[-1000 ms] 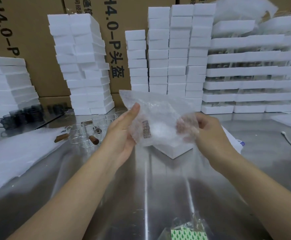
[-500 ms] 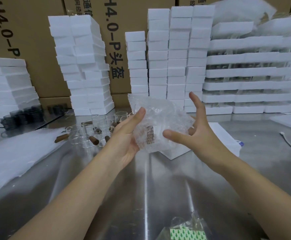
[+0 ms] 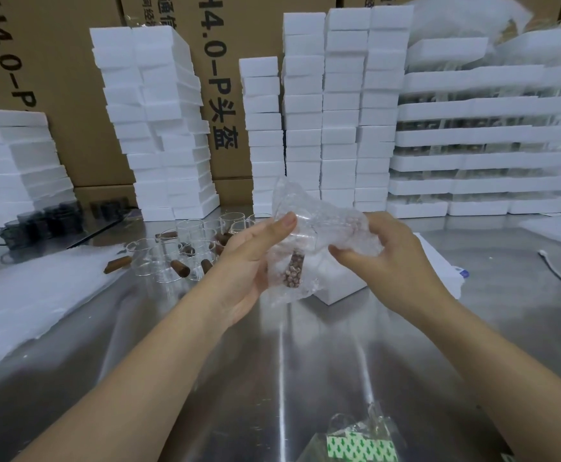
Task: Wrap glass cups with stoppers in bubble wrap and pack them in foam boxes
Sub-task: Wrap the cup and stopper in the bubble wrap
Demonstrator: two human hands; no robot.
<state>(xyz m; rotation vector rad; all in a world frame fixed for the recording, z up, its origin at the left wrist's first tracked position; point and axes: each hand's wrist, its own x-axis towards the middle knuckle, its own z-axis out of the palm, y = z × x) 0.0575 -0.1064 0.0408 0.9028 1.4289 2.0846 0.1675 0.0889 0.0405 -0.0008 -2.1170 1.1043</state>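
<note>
- at the centre of the frame, above the steel table (image 3: 282, 361), your two hands hold a crumpled bundle of bubble wrap (image 3: 316, 225) between them.
- your left hand (image 3: 255, 261) grips the bundle from its left side, thumb laid across the plastic near the top, fingers hidden behind it.
- your right hand (image 3: 392, 258) grips the right side, fingers curled into the plastic.
- through the wrap a brown stopper (image 3: 295, 270) shows upright beside your left palm; the glass cup inside cannot be made out clearly.
- just behind and below the bundle, a white foam box (image 3: 339, 290) lies on the table, partly covered by your hands.
- left of centre, loose glass cups (image 3: 169, 261) stand in a cluster, with spare stoppers (image 3: 179, 269) lying among them.
- along the left edge, a pile of white sheets (image 3: 32, 295) is spread over the table, and dark cups (image 3: 39, 221) sit behind it.
- across the top of the frame, foam box stacks (image 3: 162, 128) rise in front of cardboard cartons (image 3: 65, 95).
- at the bottom edge lies a clear bag (image 3: 362, 441) with a green-and-white print inside.
- at the right edge a white cable (image 3: 559, 278) trails over the steel.
</note>
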